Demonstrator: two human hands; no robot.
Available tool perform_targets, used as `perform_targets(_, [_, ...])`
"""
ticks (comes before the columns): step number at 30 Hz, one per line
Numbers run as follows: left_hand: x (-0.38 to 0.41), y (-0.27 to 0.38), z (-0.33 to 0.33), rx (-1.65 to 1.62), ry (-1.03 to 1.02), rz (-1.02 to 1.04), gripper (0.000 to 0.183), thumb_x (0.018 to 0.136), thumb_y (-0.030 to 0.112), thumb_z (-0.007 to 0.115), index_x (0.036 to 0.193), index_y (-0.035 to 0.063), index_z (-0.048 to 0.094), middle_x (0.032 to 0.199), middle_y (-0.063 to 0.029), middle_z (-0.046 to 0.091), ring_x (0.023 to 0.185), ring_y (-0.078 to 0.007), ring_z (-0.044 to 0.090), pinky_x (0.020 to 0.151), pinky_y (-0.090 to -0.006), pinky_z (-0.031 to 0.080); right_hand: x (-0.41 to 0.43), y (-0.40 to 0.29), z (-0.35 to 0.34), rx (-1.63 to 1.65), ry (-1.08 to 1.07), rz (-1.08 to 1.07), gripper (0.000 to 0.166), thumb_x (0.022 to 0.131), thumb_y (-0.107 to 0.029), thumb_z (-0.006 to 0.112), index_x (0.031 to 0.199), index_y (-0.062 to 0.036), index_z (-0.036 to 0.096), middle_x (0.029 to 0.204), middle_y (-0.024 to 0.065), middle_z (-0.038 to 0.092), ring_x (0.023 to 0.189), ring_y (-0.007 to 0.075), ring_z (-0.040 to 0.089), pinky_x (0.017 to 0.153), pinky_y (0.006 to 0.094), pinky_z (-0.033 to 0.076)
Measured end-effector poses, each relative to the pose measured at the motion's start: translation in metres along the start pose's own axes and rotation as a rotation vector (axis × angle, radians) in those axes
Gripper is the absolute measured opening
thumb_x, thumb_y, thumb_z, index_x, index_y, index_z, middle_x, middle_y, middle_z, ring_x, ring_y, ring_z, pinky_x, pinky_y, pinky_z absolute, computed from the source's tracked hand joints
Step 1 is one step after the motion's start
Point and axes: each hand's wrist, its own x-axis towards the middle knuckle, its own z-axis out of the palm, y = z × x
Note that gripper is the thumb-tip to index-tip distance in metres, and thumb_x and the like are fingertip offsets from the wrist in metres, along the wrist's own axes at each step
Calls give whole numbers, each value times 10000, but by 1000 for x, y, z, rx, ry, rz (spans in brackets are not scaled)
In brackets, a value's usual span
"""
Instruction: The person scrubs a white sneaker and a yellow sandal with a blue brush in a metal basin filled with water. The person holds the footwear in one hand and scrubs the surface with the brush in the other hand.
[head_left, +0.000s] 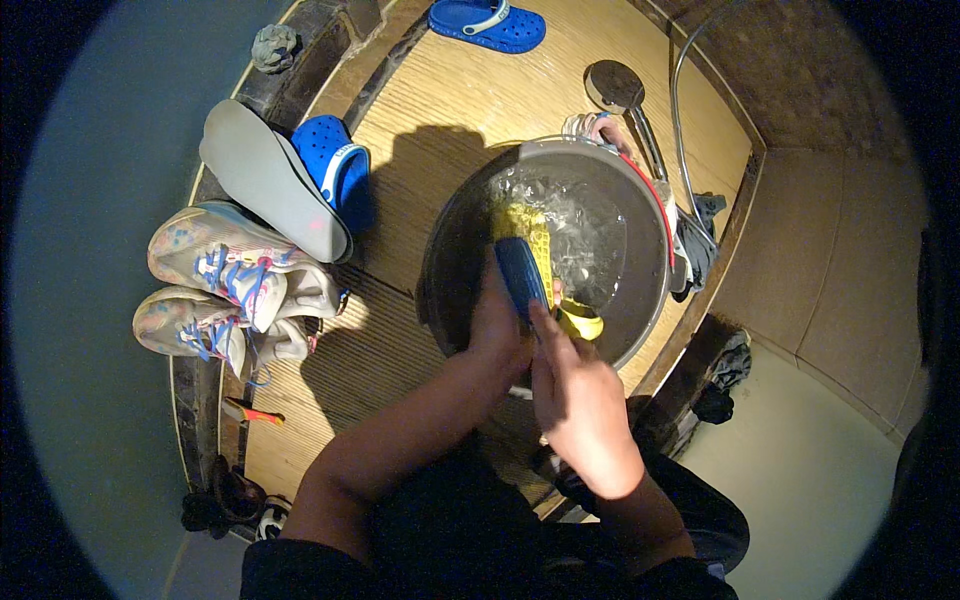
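Observation:
A dark grey bucket (645, 315) holding rippling water stands before me. My right hand (581, 397) grips a blue brush (521, 277), with the forefinger stretched along its back. The brush lies over a yellow clog (541, 251) tilted in the bucket; the patterned side and a curved end show, and its far end is at the splashing water. My left hand (499, 307) reaches into the bucket under the brush and holds the clog. Most of its fingers are hidden, with fingertips showing beyond the clog.
Blue clogs (487, 26) (334, 161), grey insoles (262, 172) and laced sneakers (225, 255) lie left and beyond. A shower head (615, 86) with a hose (676, 112) rests at far right. Dark cloth (701, 251) lies beside the bucket. A red-and-yellow-handled tool (259, 414) lies at left.

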Motion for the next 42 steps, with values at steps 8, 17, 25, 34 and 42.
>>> perform_targets(8, [-1, -8, 10, 61, 92, 17, 453, 1005, 453, 318, 1291, 134, 464, 1139, -73, 612, 1059, -211, 580, 940, -357, 459, 77, 79, 38, -103, 173, 70, 313, 907, -185, 498, 1190, -90, 594, 706, 261, 618, 638, 407, 631, 637, 490, 521])
perform_targets(17, [8, -4, -1, 3, 67, 116, 450, 975, 488, 396, 1210, 124, 518, 1026, -68, 640, 934, -226, 624, 842, -369, 515, 41, 27, 1, 45, -48, 140, 355, 910, -139, 533, 1265, -148, 562, 797, 269, 614, 778, 398, 640, 712, 453, 498])
perform_targets(25, [7, -6, 1, -28, 134, 62, 465, 985, 472, 371, 1237, 106, 508, 1123, -85, 618, 1019, -237, 597, 912, -387, 489, 34, 38, 14, 47, 25, 142, 351, 905, -142, 548, 1255, -129, 569, 808, 253, 626, 724, 411, 632, 691, 441, 509])
perform_targets(34, [-4, 1, 18, -37, 54, 43, 484, 980, 491, 380, 1284, 129, 484, 1152, -70, 599, 1050, -222, 579, 931, -368, 462, 32, 34, 7, -20, 44, 151, 337, 914, -147, 531, 1247, -120, 571, 797, 266, 622, 779, 415, 632, 724, 454, 508])
perform_targets(42, [16, 0, -24, 7, -174, 82, 495, 965, 521, 388, 1245, 130, 507, 1046, -80, 626, 944, -244, 606, 877, -401, 489, 10, 14, -11, 67, -96, 91, 368, 896, -100, 545, 1264, -77, 547, 883, 291, 623, 841, 410, 641, 751, 435, 511])
